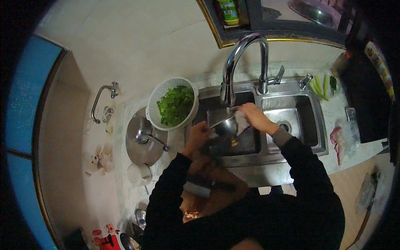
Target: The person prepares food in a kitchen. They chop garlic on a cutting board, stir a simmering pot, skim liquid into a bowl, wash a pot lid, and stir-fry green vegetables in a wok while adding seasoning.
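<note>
Over the left basin of the stainless steel double sink [290, 156], my left hand [198, 134] grips the near left end of a metal utensil [225, 125], perhaps a bowl or a broad blade; its shape is partly hidden. My right hand [256, 117] presses a pale cloth [242, 122] against its right side, beneath the spout of the chrome faucet [228, 93]. A small yellowish piece [234, 143] lies in the basin below. Left of the sink stands a white plastic colander [151, 107] with chopped leafy greens [176, 104].
A metal lid or pan [132, 137] with a ladle [143, 134] and a white container [135, 175] stand at the left. Green peppers [318, 86] and a reddish strip [337, 145] lie right of the sink. A wooden board [215, 203] is near my body.
</note>
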{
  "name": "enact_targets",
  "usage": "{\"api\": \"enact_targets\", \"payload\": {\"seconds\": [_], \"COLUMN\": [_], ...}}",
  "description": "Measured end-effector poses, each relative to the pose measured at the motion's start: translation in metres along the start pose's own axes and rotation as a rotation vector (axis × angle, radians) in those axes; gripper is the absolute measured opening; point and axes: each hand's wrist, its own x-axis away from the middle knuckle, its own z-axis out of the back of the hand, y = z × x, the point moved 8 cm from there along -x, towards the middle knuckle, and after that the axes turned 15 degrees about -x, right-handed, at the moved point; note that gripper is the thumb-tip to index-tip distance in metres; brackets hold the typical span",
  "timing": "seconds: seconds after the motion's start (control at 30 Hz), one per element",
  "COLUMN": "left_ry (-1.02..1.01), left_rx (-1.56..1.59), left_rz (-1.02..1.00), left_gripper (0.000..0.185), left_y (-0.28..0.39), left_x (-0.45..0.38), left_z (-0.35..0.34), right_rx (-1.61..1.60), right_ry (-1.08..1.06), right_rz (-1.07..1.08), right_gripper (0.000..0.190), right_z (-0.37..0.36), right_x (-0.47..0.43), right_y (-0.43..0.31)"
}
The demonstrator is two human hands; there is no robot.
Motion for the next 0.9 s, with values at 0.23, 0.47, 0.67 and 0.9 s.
{"api": "enact_targets", "payload": {"seconds": [0.23, 0.47, 0.67, 0.9], "left_ry": [0.060, 0.040, 0.015, -0.009], "left_rx": [0.272, 0.307, -0.441, -0.581], "left_rz": [0.023, -0.114, -0.554, -0.541], "left_gripper": [0.012, 0.007, 0.020, 0.017], "left_y": [-0.048, -0.001, 0.081, 0.104], "left_x": [0.023, 0.035, 0.078, 0.128], "left_z": [0.031, 0.034, -0.038, -0.084], "right_rx": [-0.124, -0.214, 0.011, -0.043], "right_ry": [0.127, 0.396, -0.410, -0.578], "right_rz": [-0.480, -0.549, -0.284, -0.050], "right_gripper": [0.031, 0.026, 0.032, 0.044], "right_z": [0.013, 0.076, 0.008, -0.015], "right_x": [0.109, 0.164, 0.165, 0.177], "right_y": [0.119, 0.083, 0.031, 0.048]}}
